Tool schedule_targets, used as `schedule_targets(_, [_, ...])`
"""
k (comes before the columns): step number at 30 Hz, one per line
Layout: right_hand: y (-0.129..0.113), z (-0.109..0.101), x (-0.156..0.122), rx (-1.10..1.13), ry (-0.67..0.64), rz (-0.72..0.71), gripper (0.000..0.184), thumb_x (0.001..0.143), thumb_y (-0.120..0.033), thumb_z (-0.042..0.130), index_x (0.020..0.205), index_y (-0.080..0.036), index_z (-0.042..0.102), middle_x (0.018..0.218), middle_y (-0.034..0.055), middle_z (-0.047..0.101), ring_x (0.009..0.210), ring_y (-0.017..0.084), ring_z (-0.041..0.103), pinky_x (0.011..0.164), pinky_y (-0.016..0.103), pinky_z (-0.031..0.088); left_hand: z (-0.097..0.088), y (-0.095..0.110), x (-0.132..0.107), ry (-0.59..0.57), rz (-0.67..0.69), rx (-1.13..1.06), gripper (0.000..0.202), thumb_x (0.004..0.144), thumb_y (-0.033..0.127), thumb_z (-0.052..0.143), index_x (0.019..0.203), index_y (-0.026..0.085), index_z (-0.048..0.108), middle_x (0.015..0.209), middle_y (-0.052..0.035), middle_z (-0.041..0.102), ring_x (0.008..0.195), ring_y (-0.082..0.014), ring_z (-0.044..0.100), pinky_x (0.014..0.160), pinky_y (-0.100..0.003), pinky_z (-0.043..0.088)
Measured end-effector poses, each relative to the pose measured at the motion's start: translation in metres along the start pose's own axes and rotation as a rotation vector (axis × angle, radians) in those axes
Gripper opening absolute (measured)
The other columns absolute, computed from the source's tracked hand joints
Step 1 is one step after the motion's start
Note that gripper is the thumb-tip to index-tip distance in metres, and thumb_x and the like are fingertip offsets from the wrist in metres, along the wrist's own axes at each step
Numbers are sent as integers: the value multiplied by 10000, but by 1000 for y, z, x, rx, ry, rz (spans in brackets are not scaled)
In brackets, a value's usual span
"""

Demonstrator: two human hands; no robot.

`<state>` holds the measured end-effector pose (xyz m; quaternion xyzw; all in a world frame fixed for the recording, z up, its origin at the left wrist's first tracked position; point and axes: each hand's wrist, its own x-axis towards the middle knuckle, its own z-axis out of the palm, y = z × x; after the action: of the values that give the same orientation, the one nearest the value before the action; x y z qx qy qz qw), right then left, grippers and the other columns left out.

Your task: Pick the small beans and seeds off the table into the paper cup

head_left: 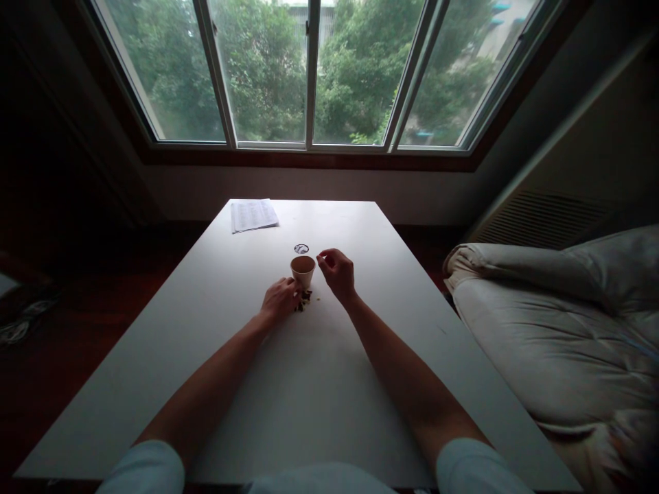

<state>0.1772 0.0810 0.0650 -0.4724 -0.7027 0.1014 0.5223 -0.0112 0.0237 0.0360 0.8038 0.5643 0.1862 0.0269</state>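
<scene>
A paper cup (303,274) stands upright near the middle of the white table (319,384), its brown inside facing me. My left hand (281,298) is closed at the cup's lower left side, fingers curled against it. Right below these fingers lies a small heap of dark and pale bits (303,302), partly covered by the hand. My right hand (337,272) is raised just right of the cup's rim, thumb and fingertips pinched together. Whatever the pinch holds is too small to name. A small round object with a dark rim (301,249), perhaps a lid, lies behind the cup.
Printed papers (253,215) lie at the table's far left corner. One pale crumb (318,298) sits apart from the heap. A padded, light-coloured seat (546,336) stands along the right side. Beyond the table's far edge is a wall with a wide window (268,75).
</scene>
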Motion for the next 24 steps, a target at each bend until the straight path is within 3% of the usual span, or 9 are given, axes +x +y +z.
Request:
schedule_targets(8, [-7, 7, 1, -55, -11, -80, 89, 858, -296, 660, 888, -220, 695, 953, 63, 603, 955, 237, 543, 869, 386, 461, 2, 0, -1, 34, 8, -20, 130, 908, 224, 543, 940, 215, 669, 959, -51, 691, 856, -187, 614, 747, -287, 442])
schedule_targets(19, [3, 18, -1, -21, -33, -129, 138, 869, -249, 664, 990, -243, 730, 1103, 84, 592, 1048, 254, 539, 918, 413, 463, 8, -5, -1, 99, 0, -49, 125, 921, 260, 538, 899, 224, 656, 887, -40, 673, 766, -165, 596, 669, -264, 389])
schedule_targets(24, [4, 12, 0, -19, -23, -137, 112, 891, -240, 623, 954, -233, 716, 1020, 73, 620, 996, 244, 556, 912, 409, 459, 9, -7, -1, 162, 5, -66, 98, 915, 241, 539, 917, 227, 636, 867, -32, 672, 752, -166, 594, 648, -258, 383])
